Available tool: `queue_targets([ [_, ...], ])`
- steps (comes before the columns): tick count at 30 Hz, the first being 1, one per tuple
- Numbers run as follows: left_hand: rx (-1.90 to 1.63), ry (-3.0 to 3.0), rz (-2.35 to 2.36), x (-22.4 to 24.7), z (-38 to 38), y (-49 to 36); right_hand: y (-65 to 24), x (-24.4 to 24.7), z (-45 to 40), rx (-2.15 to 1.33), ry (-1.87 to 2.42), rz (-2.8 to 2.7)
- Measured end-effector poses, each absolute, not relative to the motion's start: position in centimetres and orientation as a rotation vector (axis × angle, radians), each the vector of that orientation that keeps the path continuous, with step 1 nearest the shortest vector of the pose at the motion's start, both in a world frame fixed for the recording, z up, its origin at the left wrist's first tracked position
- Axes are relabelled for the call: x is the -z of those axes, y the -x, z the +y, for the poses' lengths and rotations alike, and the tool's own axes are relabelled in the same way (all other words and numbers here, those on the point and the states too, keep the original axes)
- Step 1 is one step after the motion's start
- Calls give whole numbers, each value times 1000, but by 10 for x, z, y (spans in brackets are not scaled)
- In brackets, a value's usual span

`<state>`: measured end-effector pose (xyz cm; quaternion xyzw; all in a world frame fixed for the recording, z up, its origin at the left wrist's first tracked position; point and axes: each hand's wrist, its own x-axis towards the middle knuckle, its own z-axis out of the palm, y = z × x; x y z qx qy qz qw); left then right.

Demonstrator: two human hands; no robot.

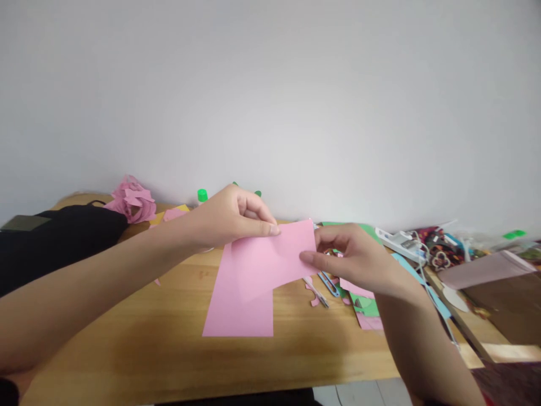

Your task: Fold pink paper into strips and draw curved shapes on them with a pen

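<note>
Between my two hands a pink sheet of paper (279,254) is held up above the table, tilted a little. My left hand (234,217) pinches its top edge between thumb and fingers. At its right edge my right hand (350,254) grips it, thumb in front and fingers behind. Under it a second pink sheet (240,321) lies flat on the wooden table (169,361), partly covered from view by the held one. Just right of the sheets lie a pen-like tool (316,294) and a blue-handled tool (328,283) among small pink scraps.
A crumpled pink paper bundle (133,200) sits at the back left beside a black bag (63,234). A green-capped bottle (202,195) stands behind my left wrist. To the right are green paper scraps (367,304), a white power strip (399,245) and a brown box (502,304).
</note>
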<state>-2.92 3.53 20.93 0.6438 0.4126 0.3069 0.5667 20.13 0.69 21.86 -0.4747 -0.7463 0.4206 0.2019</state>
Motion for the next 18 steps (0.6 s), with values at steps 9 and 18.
queue_targets([
  [9, -747, -1605, 939, -204, 36, 23, -174, -227, 15, -1127, 1303, -1867],
  [18, -780, -1573, 928, -200, 35, 21, -175, -228, 13, -986, 1282, -1909],
])
